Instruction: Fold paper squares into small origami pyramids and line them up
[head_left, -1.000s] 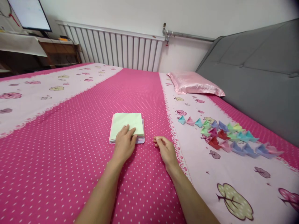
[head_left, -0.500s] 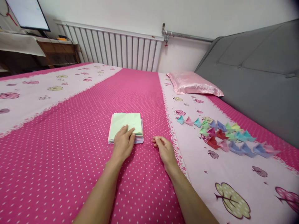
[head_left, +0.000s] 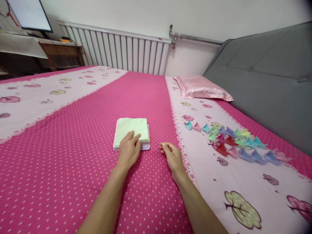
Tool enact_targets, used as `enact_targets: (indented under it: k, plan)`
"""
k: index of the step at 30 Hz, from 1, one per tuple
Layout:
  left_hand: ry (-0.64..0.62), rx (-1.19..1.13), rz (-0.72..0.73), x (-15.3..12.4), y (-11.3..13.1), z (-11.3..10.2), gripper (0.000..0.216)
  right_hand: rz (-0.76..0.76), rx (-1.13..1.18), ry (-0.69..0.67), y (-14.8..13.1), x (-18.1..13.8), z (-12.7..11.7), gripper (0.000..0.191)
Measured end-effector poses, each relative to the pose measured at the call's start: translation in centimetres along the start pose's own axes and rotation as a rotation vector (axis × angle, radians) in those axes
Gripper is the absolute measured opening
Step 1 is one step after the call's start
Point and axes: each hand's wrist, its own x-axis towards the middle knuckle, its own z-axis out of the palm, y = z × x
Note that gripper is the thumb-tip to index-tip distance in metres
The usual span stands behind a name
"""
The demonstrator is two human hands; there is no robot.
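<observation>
A stack of square coloured paper (head_left: pixel 130 126), pale green on top, lies on the pink dotted part of the bedspread (head_left: pixel 92 136). My left hand (head_left: pixel 130 149) rests on the stack's near edge, its fingers stretched over the top sheet. To the right of the stack, apart from it, my right hand (head_left: pixel 172 157) is on the bedspread with thumb and fingers curled together. Nothing shows between those fingertips. Further right, several folded paper boats (head_left: pixel 251 143) stand in rows, in blue, green, pink, red and yellow.
A pink satin pillow (head_left: pixel 203 87) lies at the far right, by the grey padded headboard (head_left: pixel 263 68). Behind the bed are a white radiator (head_left: pixel 122 48) and a pipe with a red-handled valve (head_left: pixel 173 42). A desk with a monitor (head_left: pixel 30 14) stands at the far left.
</observation>
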Motion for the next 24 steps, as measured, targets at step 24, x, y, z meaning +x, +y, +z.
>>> enact_targets:
  k: [24]
  plan:
    - [-0.002, 0.001, -0.001, -0.1, 0.5, -0.5, 0.041, -0.369, -0.408, -0.364, -1.2, -1.6, 1.1, 0.046]
